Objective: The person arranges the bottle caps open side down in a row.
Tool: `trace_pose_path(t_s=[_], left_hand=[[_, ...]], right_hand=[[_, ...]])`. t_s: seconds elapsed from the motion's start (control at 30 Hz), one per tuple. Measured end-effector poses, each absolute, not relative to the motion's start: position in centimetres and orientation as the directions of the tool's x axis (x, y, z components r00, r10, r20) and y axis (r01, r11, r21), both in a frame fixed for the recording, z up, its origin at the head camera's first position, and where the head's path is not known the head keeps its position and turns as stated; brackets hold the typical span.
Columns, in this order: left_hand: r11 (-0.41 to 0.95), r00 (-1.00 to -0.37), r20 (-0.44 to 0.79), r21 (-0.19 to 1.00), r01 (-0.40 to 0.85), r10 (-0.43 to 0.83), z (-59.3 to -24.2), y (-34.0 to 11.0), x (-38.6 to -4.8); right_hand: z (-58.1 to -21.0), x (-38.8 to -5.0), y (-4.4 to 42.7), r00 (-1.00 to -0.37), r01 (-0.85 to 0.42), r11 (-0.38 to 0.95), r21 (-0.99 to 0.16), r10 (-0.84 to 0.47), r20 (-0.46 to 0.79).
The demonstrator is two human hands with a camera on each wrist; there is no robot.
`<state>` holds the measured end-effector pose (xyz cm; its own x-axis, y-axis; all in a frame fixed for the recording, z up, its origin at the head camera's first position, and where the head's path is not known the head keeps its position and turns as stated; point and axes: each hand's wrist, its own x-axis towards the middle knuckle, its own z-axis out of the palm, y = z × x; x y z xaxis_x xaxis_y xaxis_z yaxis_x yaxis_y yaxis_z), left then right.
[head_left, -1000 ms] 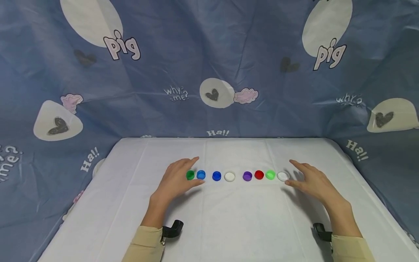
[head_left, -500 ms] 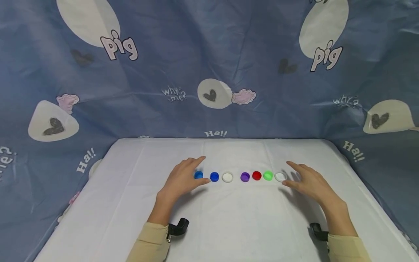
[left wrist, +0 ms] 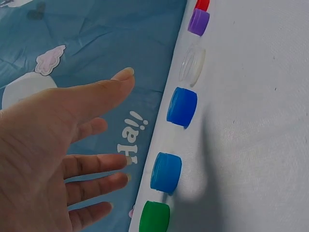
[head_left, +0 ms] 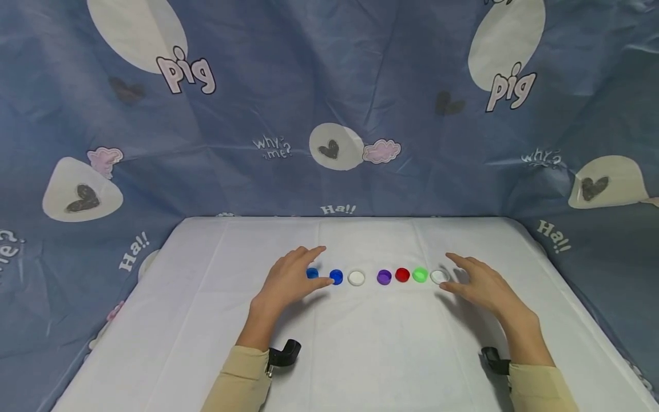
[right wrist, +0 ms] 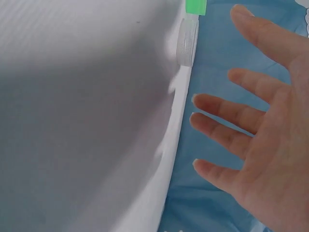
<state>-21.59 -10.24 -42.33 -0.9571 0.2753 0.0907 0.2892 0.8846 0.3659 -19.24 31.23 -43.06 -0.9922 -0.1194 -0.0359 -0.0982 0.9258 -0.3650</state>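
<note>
Parallel to the far edge of the white worktop (head_left: 391, 337), eight bottle caps stand in one row. From the left-edge side: dark green cap (left wrist: 154, 216), light blue cap (head_left: 312, 273), dark blue cap (head_left: 336, 277), first clear cap (head_left: 356, 278), then a wider gap, purple cap (head_left: 384, 277), red cap (head_left: 402, 274), light green cap (head_left: 420, 274), second clear cap (head_left: 439, 277). Left hand (head_left: 286, 279): fingers spread, thumb well out, held at the row's left end; covers dark green in head view, left wrist view shows it apart from the caps. Right hand (head_left: 483, 286): fingers spread, thumb out, near second clear, apart from it in right wrist view. Blue printed backdrop (head_left: 231, 183) rises behind far edge.
</note>
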Motion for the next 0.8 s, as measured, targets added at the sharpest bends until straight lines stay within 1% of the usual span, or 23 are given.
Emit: trace_pose_path(t_s=[0.2, 0.47, 0.8], left_hand=[[0.887, -0.958, 0.092, 0.361, 0.287, 0.273, -42.3, -9.6, -21.6], [0.868, -0.936, 0.118, 0.350, 0.352, 0.332, -42.2, -8.9, -21.8], [0.865, -0.933, 0.113, 0.352, 0.358, 0.341, -42.1, -7.8, -22.1]], right_hand=[[-42.9, -19.5, 30.9, -0.993, -0.076, 0.923, -0.376, -0.104, -0.055], [-42.8, -19.6, 30.3, -0.992, -0.074, 0.917, -0.391, -0.109, -0.068], [-42.9, -19.6, 30.3, -0.992, -0.057, 0.924, -0.378, -0.095, -0.080]])
